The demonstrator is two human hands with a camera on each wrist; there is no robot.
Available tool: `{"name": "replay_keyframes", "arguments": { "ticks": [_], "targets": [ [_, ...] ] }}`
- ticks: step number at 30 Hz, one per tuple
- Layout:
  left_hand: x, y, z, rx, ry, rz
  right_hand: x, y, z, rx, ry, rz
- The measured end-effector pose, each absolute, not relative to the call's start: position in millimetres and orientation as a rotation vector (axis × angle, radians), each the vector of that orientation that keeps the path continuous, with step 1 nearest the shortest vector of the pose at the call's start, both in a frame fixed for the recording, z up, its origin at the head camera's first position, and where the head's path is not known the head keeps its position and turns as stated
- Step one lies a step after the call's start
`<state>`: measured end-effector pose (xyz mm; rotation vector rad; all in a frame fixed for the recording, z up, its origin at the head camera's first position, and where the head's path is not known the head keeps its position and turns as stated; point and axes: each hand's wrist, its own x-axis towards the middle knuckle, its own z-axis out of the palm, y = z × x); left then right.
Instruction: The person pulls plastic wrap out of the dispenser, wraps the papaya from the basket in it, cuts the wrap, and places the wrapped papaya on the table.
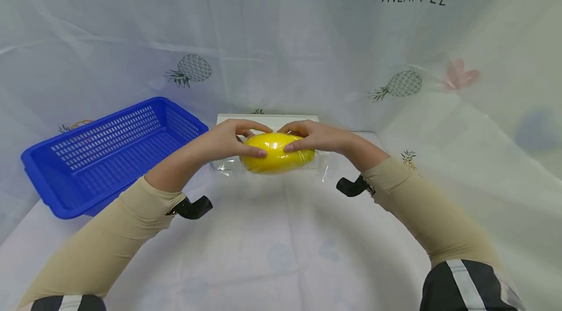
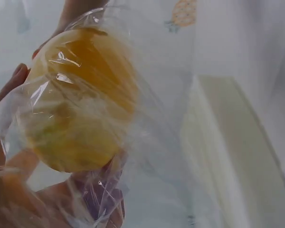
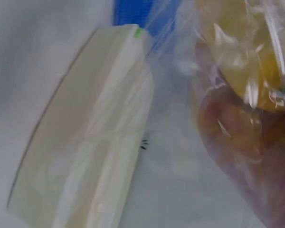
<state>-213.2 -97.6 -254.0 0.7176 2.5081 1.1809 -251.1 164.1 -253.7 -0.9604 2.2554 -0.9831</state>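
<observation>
A smooth yellow oval fruit (image 1: pixel 274 161), its exact kind unclear, is wrapped in loose clear plastic film (image 2: pixel 88 107) and held between both hands. My left hand (image 1: pixel 224 140) grips its left end, thumb on the near side and fingers over the top. On the opposite end, my right hand (image 1: pixel 322 136) holds it the same way, its thumb pressed to the front. Film hangs out past both ends and covers part of the fingers in the wrist views. Just behind the fruit lies a long white box (image 1: pixel 268 117), partly hidden by the hands.
To the left stands a blue plastic basket (image 1: pixel 115 115) with slotted walls, close to my left forearm. A white cloth (image 1: pixel 246 233) covers the table. Behind it hangs a curtain (image 1: pixel 285 57) printed with pineapples.
</observation>
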Motion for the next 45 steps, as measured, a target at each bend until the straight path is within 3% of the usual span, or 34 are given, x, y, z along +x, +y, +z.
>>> {"name": "replay_keyframes", "arguments": {
  "ticks": [5,11,17,21,31,40,45],
  "targets": [
    [-207.9,-94.5,-283.5,0.655,2.486,1.173,-237.3,173.2,-268.6,-0.953,2.329,-1.058],
    [-203.5,-91.6,-312.8,0.544,2.455,1.177,-187.4,158.5,-284.7,-0.964,2.587,-1.567],
    [-202.0,-92.3,-332.1,0.429,2.420,1.226,-133.4,144.8,-331.6,-1.023,2.586,-1.778],
    [-201.0,-93.9,-339.1,0.412,2.371,1.289,-114.9,144.2,-361.4,-1.016,2.588,-1.770],
    [-205.5,-96.2,-362.3,0.414,2.287,1.309,-137.4,161.6,-393.6,-0.799,2.756,-1.553],
    [-214.9,-99.1,-381.5,0.423,2.247,1.261,-173.2,167.2,-401.7,-1.083,3.013,-0.914],
    [-221.0,-101.4,-389.7,0.424,2.222,1.244,-192.7,171.0,-406.5,-1.165,2.952,-0.856]
  ]
}}
